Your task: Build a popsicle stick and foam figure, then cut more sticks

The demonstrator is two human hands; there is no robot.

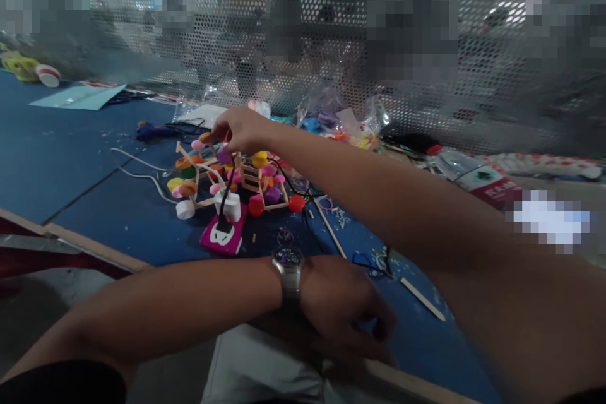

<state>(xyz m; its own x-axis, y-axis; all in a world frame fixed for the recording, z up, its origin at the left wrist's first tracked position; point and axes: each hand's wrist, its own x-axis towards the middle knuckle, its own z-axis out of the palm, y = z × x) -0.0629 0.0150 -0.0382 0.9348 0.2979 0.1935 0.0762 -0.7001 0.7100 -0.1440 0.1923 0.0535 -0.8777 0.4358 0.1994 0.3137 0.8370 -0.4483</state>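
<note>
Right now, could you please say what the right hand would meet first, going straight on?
Probably the purple piece just below the right hand; depth is unclear, so they may already touch.

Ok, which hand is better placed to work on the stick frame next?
Probably the right hand: it is at the stick frame, by the purple piece. The left hand is farther off, near the table edge.
</note>
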